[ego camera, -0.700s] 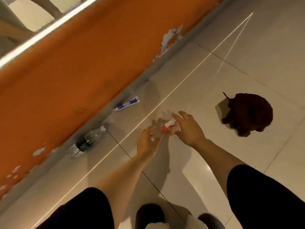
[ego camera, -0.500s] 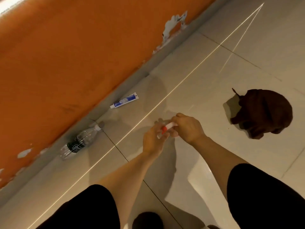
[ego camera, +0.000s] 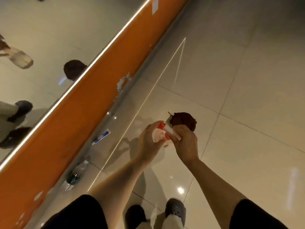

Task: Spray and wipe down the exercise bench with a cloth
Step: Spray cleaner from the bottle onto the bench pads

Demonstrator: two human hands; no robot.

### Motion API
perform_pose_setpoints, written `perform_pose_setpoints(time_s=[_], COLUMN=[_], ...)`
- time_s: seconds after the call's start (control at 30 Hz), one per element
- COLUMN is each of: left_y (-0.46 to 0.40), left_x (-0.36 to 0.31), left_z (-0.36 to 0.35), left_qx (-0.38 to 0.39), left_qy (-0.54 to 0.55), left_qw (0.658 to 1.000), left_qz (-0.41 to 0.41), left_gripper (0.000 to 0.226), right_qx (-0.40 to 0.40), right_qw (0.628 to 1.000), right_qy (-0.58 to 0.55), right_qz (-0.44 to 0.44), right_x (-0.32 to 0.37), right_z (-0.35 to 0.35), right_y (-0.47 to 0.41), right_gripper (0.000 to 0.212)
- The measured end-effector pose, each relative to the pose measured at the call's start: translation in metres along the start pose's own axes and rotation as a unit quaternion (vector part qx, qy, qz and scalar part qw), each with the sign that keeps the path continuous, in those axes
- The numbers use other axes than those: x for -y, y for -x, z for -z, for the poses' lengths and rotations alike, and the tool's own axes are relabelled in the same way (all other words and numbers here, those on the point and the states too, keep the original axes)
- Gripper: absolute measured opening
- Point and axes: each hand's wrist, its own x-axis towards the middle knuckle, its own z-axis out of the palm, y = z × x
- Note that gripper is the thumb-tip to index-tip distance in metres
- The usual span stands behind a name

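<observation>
Left hand: my left hand (ego camera: 149, 142) grips the clear spray bottle (ego camera: 160, 135) body, raised above the floor (ego camera: 239, 146).
Right hand: my right hand (ego camera: 185, 140) grips its white-and-red trigger head.
Cloth: dark brown cloth (ego camera: 184, 120) lies bunched on the floor, beyond my hands.
Wall edge: tube (ego camera: 101, 137) and water bottle (ego camera: 76, 175) lie along the orange wall (ego camera: 74, 121).

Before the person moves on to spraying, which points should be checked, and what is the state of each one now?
1. Spray bottle held by both hands: ok.
2. Left hand around the clear body: ok.
3. Right hand at the white trigger end: ok.
4. Cloth in hand: not ok, it lies on the floor.
5. Bench in view: not ok.
6. Liquid in bottle: cannot tell.
</observation>
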Motion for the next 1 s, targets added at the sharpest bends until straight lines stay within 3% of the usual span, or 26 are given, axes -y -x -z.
perform_pose_setpoints(time_s=[0.2,0.47,0.6,0.73,0.83,0.9,1.0], left_y=[-0.012,-0.012,0.019,0.071,0.123,0.161,0.218], left_x=[-0.188,-0.364,-0.438,-0.484,-0.506,-0.515,-0.528], left_z=[-0.001,-0.041,-0.068,-0.102,-0.133,-0.155,-0.19], left_qx=[0.059,0.204,0.295,0.377,0.442,0.481,0.517], left_qy=[-0.014,0.062,0.093,0.105,0.077,0.047,0.019], left_qw=[0.988,0.939,0.883,0.839,0.803,0.764,0.694], left_qz=[-0.145,-0.268,-0.352,-0.378,-0.392,-0.428,-0.5], left_gripper=[0.067,0.08,0.079,0.087,0.067,0.061,0.071], right_qx=[-0.173,-0.405,-0.533,-0.652,-0.716,-0.752,-0.799], right_qw=[0.983,0.908,0.836,0.736,0.663,0.612,0.535], right_qy=[-0.052,-0.088,-0.09,-0.116,-0.129,-0.136,-0.146], right_qz=[-0.024,-0.056,-0.094,-0.139,-0.178,-0.202,-0.231], right_x=[0.08,0.13,0.145,0.135,0.117,0.106,0.085], right_z=[0.183,0.346,0.408,0.446,0.461,0.47,0.485], right_y=[0.021,0.065,0.12,0.189,0.252,0.295,0.356], right_gripper=[0.024,0.028,0.018,0.013,0.021,0.027,0.033])
